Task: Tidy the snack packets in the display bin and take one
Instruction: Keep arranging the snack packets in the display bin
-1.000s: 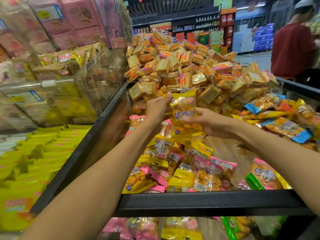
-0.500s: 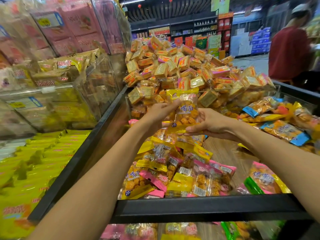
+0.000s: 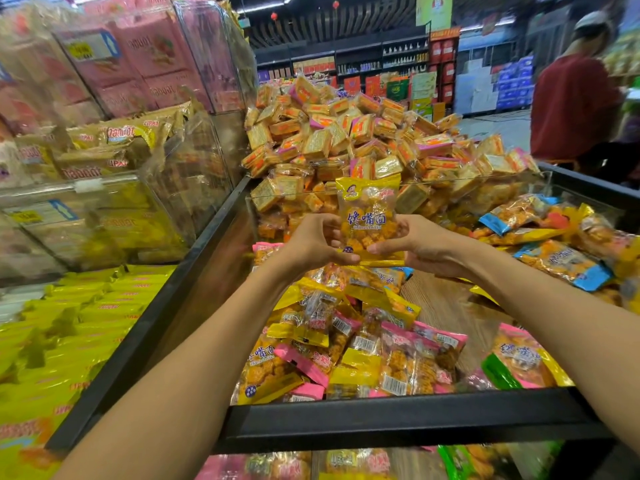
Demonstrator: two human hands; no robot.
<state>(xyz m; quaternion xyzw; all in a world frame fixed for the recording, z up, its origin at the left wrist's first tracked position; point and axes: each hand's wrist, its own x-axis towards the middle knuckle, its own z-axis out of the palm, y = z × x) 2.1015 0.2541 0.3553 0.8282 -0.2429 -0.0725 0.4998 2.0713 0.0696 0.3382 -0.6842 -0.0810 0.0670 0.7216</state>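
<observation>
A yellow-topped clear snack packet (image 3: 367, 216) with blue characters stands upright above the display bin (image 3: 398, 419). My left hand (image 3: 311, 242) grips its left side and lower corner, while my right hand (image 3: 414, 244) pinches its right side and bottom edge. Below my hands a loose heap of yellow and pink packets (image 3: 349, 344) lies in the bin's near left part. Bare wooden bin floor (image 3: 446, 306) shows to the right of the heap.
A clear divider (image 3: 540, 181) holds back a tall pile of orange and gold packets (image 3: 353, 136). Blue and yellow packets (image 3: 561, 258) lie at the right. Clear boxes of wafers (image 3: 104, 188) stand left. A person in a red shirt (image 3: 571, 105) stands far right.
Both hands have lifted the yellow packet up from the heap and turned it upright, its printed face toward me. The heap below has not changed.
</observation>
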